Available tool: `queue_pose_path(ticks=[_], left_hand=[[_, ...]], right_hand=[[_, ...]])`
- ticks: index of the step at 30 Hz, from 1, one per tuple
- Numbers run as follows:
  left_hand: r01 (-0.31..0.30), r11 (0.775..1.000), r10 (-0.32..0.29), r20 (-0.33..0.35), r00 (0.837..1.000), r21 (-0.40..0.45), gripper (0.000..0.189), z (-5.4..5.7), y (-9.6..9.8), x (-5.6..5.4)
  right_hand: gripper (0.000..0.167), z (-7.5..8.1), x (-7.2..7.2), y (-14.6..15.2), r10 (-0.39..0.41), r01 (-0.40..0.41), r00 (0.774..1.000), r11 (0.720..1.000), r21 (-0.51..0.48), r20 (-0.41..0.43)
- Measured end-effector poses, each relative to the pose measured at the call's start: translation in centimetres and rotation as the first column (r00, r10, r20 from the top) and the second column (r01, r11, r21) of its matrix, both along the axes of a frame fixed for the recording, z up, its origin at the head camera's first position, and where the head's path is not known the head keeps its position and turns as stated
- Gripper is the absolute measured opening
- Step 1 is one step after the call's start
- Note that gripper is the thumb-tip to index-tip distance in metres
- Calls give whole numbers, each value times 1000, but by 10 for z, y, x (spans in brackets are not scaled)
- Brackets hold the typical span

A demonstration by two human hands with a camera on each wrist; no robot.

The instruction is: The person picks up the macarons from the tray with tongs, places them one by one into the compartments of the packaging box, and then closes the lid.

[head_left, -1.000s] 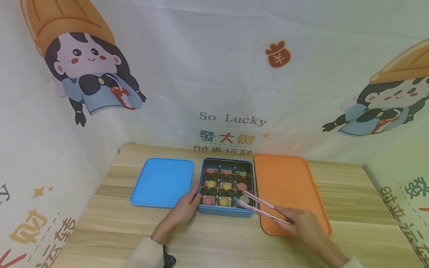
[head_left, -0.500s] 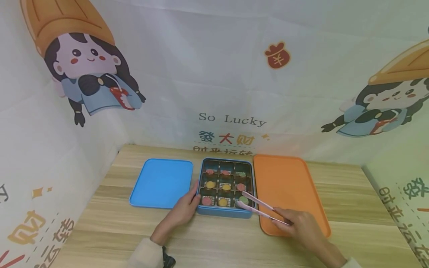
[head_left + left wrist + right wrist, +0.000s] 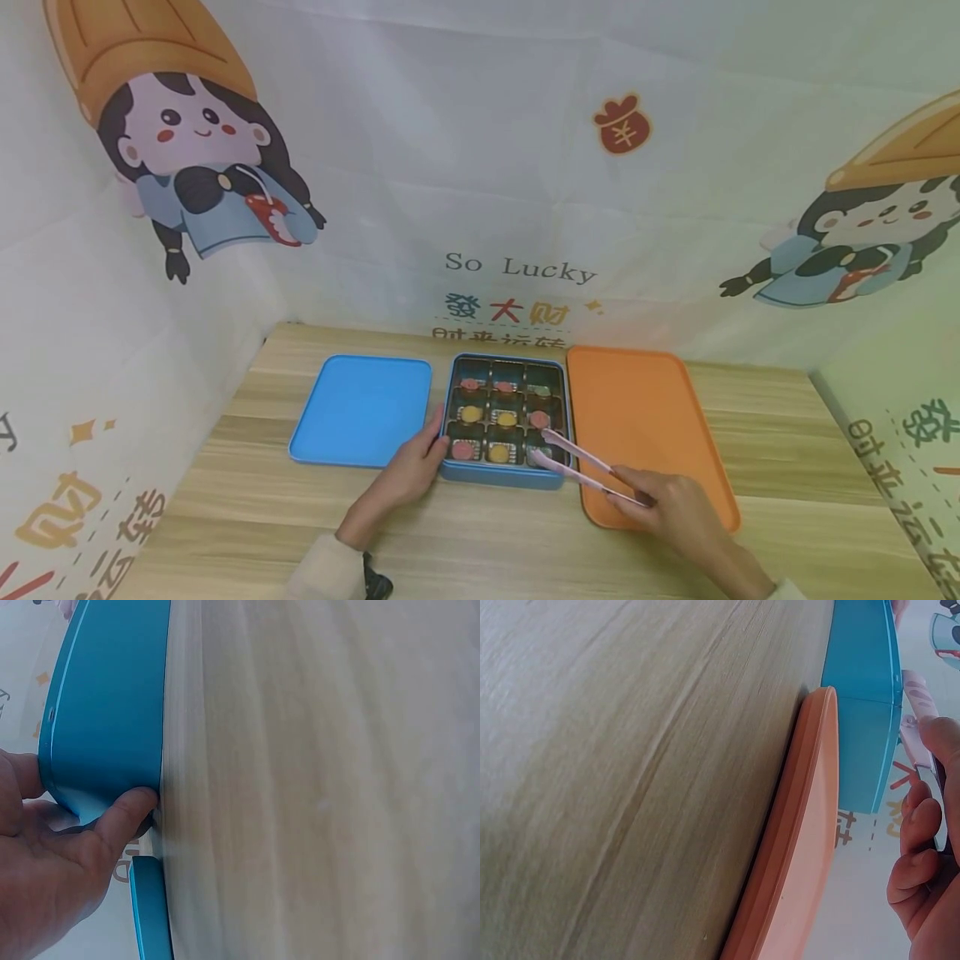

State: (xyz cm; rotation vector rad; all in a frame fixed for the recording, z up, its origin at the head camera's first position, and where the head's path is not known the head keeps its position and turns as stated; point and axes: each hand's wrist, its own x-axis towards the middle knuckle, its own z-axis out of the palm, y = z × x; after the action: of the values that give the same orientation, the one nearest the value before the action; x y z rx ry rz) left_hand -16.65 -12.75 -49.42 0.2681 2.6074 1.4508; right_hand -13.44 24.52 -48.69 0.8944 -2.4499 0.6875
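Observation:
A blue tin box [image 3: 502, 476] stands on the table, its dark insert divided into compartments. Small round pink [image 3: 463, 450], yellow [image 3: 501, 452] and green pieces [image 3: 539, 390] lie in them. My left hand [image 3: 411, 467] holds the box's near left corner, and in the left wrist view a bent finger [image 3: 127, 816] touches its lower edge. Pink-and-white tongs [image 3: 581, 452] are gripped in my right hand [image 3: 678, 502]. Their spread tips are in the front right compartment, where no piece can be made out. In the right wrist view, fingers [image 3: 921, 825] curl round the tongs.
Left of the box lies a blue lid [image 3: 363, 408], rim up. An orange tray [image 3: 645, 408] sits against its right side, under my right hand. A printed cloth [image 3: 480, 167] hangs behind the wooden table [image 3: 480, 542].
The green piece seen between the tong tips in the front right compartment no longer shows there. Both hands, the tongs and the box hold almost the same position.

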Motion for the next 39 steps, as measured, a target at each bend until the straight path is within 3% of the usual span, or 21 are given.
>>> queue_pose_path(ticks=[9,13,16,19,25,29,34,36,39], left_hand=[[-4,1000,4,12,1000,9,57,0,1,1],[8,1000,-8,16,1000,-1,57,0,1,0],[16,1000,-16,13,1000,-2,56,0,1,1],[5,1000,-5,17,1000,1,56,1,1,1],[6,1000,-6,11,1000,-13,56,2,1,0],[10,1000,-10,-1,1000,-19,56,3,2,0],[13,1000,-13,3,1000,-25,56,2,3,-1],[12,1000,-12,0,1000,-26,56,1,2,0],[7,1000,-7,8,1000,-18,57,1,2,0]], right_hand=[[31,0,4,-2,-21,21,1000,999,-28,8],[29,-1,9,-3,-82,86,996,992,-94,48],[28,-2,12,-3,-170,182,981,973,-140,97],[26,-3,11,-2,-271,281,958,952,-122,98],[28,-5,11,4,-401,401,916,916,-23,6],[28,-3,15,5,-476,472,877,879,68,66],[35,2,18,0,-578,533,776,815,227,252],[37,3,18,-1,-595,527,743,802,280,306],[35,5,18,-2,-598,506,713,800,322,366]])
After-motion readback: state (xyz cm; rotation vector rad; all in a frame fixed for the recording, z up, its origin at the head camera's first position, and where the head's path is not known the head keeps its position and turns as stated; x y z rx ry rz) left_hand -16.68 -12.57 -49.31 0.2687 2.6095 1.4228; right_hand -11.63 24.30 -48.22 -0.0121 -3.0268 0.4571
